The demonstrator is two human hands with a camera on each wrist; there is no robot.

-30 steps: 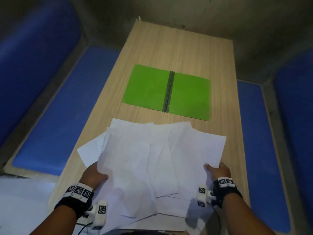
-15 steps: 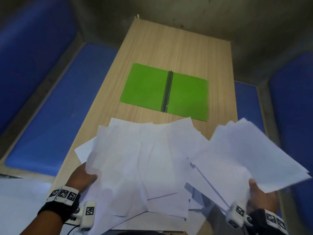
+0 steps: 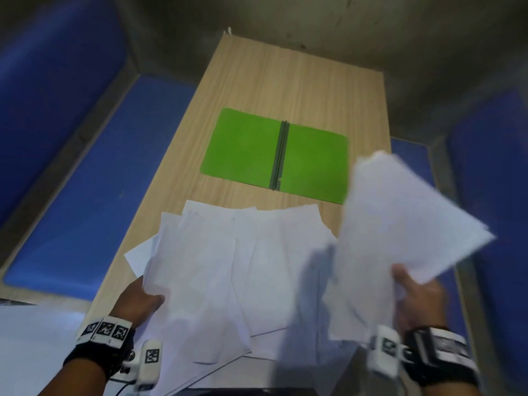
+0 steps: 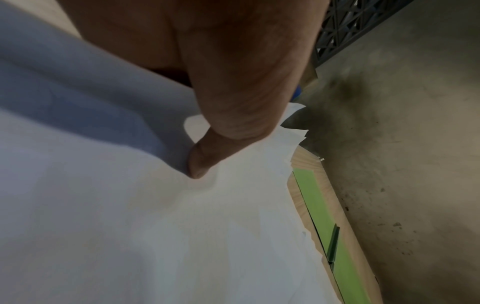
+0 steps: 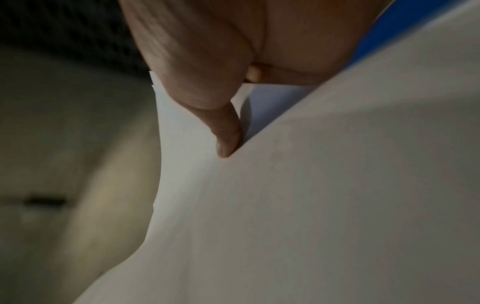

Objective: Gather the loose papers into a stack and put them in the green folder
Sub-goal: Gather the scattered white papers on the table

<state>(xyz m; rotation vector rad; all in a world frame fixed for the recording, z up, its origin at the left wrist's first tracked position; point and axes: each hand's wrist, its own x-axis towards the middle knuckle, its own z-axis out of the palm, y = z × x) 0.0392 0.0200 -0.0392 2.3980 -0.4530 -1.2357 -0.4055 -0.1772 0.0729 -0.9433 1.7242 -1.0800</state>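
Note:
The green folder (image 3: 274,155) lies open and flat on the wooden table (image 3: 300,87), its dark spine down the middle; a strip of the folder (image 4: 324,216) shows in the left wrist view. Loose white papers (image 3: 234,270) are fanned out on the near part of the table. My left hand (image 3: 140,298) grips their left edge, thumb on top (image 4: 200,164) and fingers hidden beneath. My right hand (image 3: 414,292) holds a separate bunch of papers (image 3: 400,224) lifted at the right, blurred by motion, thumb pressed on the sheets (image 5: 226,144).
Blue cushioned benches (image 3: 94,181) run along both long sides of the table, the right one (image 3: 500,195) close to the lifted bunch. A grey concrete wall (image 3: 314,21) stands beyond the far end. The near table edge is hidden by papers.
My right hand has pulled a bunch of sheets out of the pile, lifted it to the right, and now swings it upright nearer the folder. The left hand keeps holding the pile.

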